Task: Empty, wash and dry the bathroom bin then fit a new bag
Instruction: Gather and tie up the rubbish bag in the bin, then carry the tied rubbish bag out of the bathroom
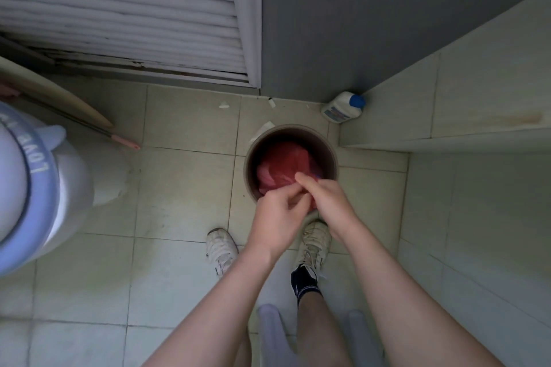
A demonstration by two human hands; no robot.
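Observation:
A round brown bin (298, 132) stands on the tiled floor near the corner, seen from straight above. A crumpled red plastic bag (281, 164) lies inside it. Over the bin's near rim, my left hand (277, 217) and my right hand (328, 202) meet, and the fingers of both pinch the near edge of the red bag. The near part of the rim and bag is hidden under my hands.
A white bottle with a blue cap (343, 109) lies in the corner behind the bin. A white toilet with a blue-trimmed lid (35, 188) fills the left. A louvred door (125, 15) is ahead, tiled walls stand to the right, and paper scraps (224, 104) lie on the floor.

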